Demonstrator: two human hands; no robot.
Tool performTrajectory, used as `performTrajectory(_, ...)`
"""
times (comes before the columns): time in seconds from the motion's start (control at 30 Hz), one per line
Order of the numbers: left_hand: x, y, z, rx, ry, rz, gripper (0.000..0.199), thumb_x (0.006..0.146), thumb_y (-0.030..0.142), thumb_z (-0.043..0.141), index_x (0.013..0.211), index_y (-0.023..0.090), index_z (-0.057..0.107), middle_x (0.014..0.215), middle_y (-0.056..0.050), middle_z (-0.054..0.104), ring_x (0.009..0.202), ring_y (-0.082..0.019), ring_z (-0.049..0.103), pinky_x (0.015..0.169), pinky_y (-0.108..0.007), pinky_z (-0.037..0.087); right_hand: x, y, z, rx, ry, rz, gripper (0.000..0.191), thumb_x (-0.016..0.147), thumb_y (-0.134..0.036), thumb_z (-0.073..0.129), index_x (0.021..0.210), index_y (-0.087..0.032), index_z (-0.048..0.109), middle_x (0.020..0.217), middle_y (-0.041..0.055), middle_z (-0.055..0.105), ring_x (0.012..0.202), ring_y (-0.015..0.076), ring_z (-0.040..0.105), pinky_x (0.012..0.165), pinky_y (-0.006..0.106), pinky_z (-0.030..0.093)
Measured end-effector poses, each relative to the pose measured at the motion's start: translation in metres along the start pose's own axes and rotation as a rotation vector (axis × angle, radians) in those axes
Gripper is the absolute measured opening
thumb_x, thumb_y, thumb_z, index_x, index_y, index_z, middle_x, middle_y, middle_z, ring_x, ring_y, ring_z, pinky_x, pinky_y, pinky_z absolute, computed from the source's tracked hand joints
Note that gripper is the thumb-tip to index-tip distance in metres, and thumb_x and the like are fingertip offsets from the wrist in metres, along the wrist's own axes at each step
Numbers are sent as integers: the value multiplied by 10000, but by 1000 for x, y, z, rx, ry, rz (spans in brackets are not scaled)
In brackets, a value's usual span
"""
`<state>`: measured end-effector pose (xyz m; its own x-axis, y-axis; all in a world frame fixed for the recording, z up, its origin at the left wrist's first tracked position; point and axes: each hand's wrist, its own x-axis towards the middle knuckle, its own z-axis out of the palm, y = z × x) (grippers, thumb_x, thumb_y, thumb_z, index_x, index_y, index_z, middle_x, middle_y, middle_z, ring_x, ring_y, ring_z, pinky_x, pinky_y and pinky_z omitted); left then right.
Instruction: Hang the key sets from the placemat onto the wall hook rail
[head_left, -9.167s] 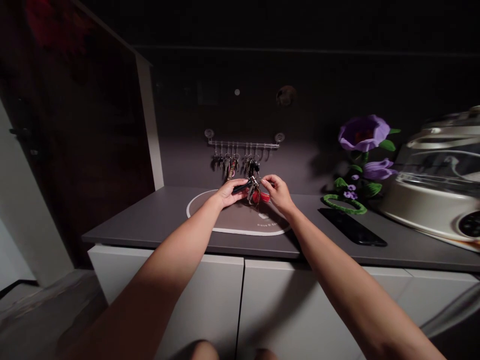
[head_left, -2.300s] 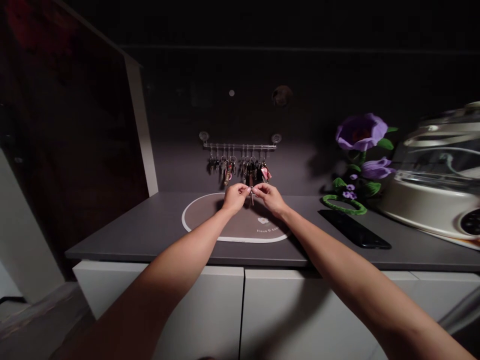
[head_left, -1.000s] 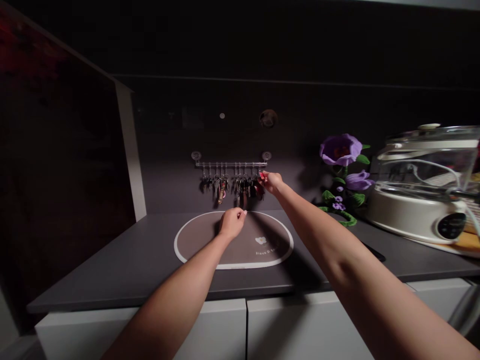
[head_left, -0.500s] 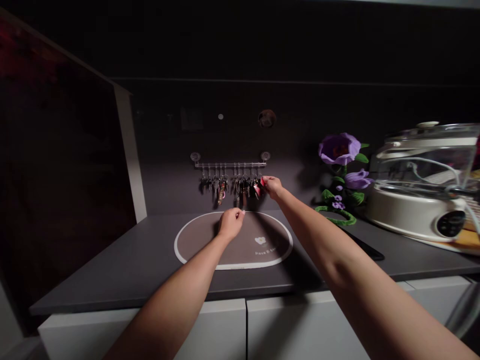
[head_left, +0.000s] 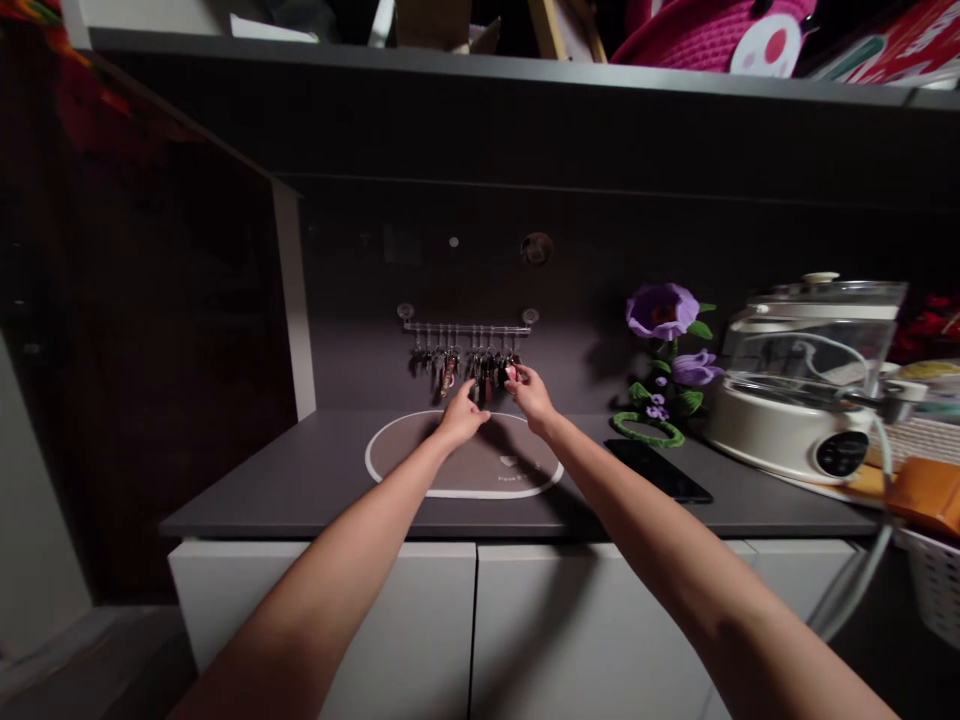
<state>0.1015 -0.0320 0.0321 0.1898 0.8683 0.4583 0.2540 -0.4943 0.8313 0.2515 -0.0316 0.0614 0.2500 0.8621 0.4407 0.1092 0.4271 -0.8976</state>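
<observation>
A clear hook rail [head_left: 466,329] is fixed to the back wall, with several keys [head_left: 420,360] hanging from it. At its right end my right hand [head_left: 532,398] has thumb and fingers closed on a small pink-red key tag [head_left: 512,373]. My left hand [head_left: 461,413] is just below the middle of the row, thumb and forefinger spread apart, with nothing visible between them. A brown patterned key fob [head_left: 448,377] hangs left of that hand. Beneath both hands lies an oval brown mat [head_left: 405,465] with a white border.
Purple fabric flowers [head_left: 663,312] stand at the right on a green ring base. In front of them lies a flat black tablet-like slab [head_left: 658,470]. Farther right sits a cream appliance [head_left: 772,425] with a clear cover. A loaded shelf [head_left: 450,68] overhangs the counter.
The view has tilted up and shifted right, revealing the shelf. My left hand has risen toward the keys and its fingers have spread. My right hand stays at the pink-red tag.
</observation>
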Motion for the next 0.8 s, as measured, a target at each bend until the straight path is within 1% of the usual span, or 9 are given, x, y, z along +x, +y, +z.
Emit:
performTrajectory(0.03,-5,7,-6,-26,-24,41,838,631,131,640,1365,149,237,564,71,489,547,-85,465,642,-228,391,-12,-5,4,7,-18,-24,629,609,-194,583,1214,-233,417,972,16,580,718,109,519,670,247,439)
performTrajectory(0.07,-12,13,-13,-56,-61,89,895,633,121,637,1389,163,160,569,75,490,550,-81,464,648,-227,390,-23,-10,7,27,-75,-49,704,613,-183,581,1275,-250,351,951,5,579,672,96,502,648,243,439)
performTrajectory(0.17,-37,22,-35,-116,-163,225,990,657,129,620,1400,217,-28,618,75,491,571,-67,458,649,-219,384,-57,-20,9,35,-285,-159,920,648,-193,601,1393,-285,68,816,-26,569,570,71,436,632,236,430)
performTrajectory(0.23,-56,20,-47,-115,-210,272,1016,674,139,608,1385,240,-110,648,71,491,588,-63,458,649,-216,383,-76,-21,7,-3,-382,-226,981,673,-203,611,1398,-288,-46,777,-29,555,564,75,419,610,229,414)
performTrajectory(0.3,-72,12,-56,-90,-233,283,1031,683,143,600,1370,244,-161,668,66,495,604,-65,462,652,-219,385,-92,-19,4,-41,-498,-237,989,704,-222,596,1389,-281,-114,743,-34,539,533,75,396,579,229,400)
performTrajectory(0.37,-84,4,-62,-58,-244,274,1046,683,142,601,1360,238,-191,681,62,500,614,-67,465,655,-224,387,-104,-14,0,-68,-557,-244,999,717,-236,587,1379,-265,-161,708,-44,513,520,75,387,559,225,389)
performTrajectory(0.5,-97,-8,-66,-39,-256,260,1059,680,143,609,1355,234,-203,690,60,505,611,-65,460,657,-228,388,-118,-5,-4,-119,-558,-235,1001,732,-255,577,1367,-251,-197,642,-68,442,529,80,397,537,214,378)
performTrajectory(0.63,-100,-9,-65,-79,-264,240,1065,682,153,615,1352,229,-209,680,63,503,600,-64,450,650,-229,385,-123,-1,-6,-135,-532,-224,982,742,-256,571,1372,-248,-182,644,-67,431,543,78,404,533,206,370)
performTrajectory(0.8,-98,-8,-63,-161,-242,150,1075,675,202,635,1361,230,-192,686,62,498,591,-66,449,642,-232,388,-119,-2,-6,-98,-495,-188,948,730,-263,587,1397,-253,-86,642,-68,449,543,79,423,563,218,403)
